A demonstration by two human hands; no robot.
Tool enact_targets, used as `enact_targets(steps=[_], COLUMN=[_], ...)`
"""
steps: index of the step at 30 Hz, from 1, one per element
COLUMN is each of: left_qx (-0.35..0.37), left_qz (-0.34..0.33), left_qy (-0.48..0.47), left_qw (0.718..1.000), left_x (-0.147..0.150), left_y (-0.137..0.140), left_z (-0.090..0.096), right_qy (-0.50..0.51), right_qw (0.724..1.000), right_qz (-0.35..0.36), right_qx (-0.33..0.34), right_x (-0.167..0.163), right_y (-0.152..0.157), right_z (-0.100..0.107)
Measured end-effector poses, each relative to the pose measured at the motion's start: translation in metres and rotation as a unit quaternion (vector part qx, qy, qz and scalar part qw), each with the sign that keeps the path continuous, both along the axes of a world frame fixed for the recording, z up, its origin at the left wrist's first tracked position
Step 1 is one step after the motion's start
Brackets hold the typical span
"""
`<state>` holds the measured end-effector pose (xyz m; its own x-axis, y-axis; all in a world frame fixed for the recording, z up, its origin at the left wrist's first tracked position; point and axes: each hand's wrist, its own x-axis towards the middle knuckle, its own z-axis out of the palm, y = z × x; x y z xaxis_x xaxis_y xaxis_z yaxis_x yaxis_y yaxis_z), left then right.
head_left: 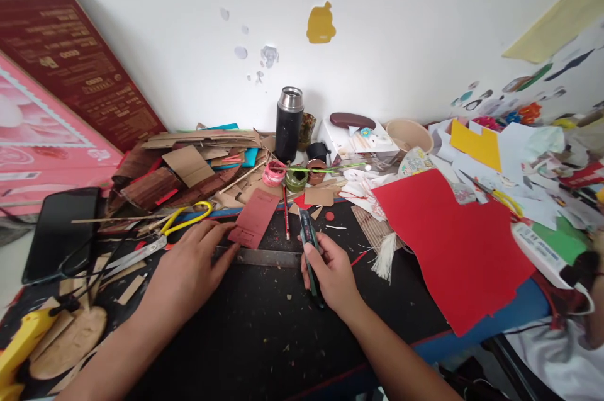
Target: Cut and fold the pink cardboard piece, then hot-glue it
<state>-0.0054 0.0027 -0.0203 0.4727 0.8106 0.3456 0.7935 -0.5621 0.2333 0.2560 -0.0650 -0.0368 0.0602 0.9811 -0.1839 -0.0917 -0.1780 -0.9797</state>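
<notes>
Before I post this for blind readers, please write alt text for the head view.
A person's right hand holds a green cutter while the left hand rests near a reddish-brown card and metal ruler on a cluttered black table. A black flask stands behind; a red sheet lies to the right.

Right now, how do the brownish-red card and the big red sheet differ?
The brownish-red card is much smaller than the big red sheet. The card is roughly rectangular; the sheet has an irregular, notched outline. The card is duller, the sheet more vivid. Both are reddish.
</notes>
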Motion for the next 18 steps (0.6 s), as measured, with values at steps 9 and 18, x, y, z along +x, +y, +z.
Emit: enact_targets(steps=[9,18], left_qx=[0.005,-0.062], left_qz=[0.056,0.122], left_qy=[0.12,0.192], left_qw=[0.991,0.972], left_x=[0.029,0.063], left_y=[0.015,0.02], left_z=[-0.007,0.004], right_qy=[-0.012,-0.03], right_qw=[1.0,0.999], right_qz=[0.012,0.027], right_qx=[0.021,0.027], right_x=[-0.001,0.0], right_y=[-0.001,-0.001], right_z=[-0.003,-0.008])
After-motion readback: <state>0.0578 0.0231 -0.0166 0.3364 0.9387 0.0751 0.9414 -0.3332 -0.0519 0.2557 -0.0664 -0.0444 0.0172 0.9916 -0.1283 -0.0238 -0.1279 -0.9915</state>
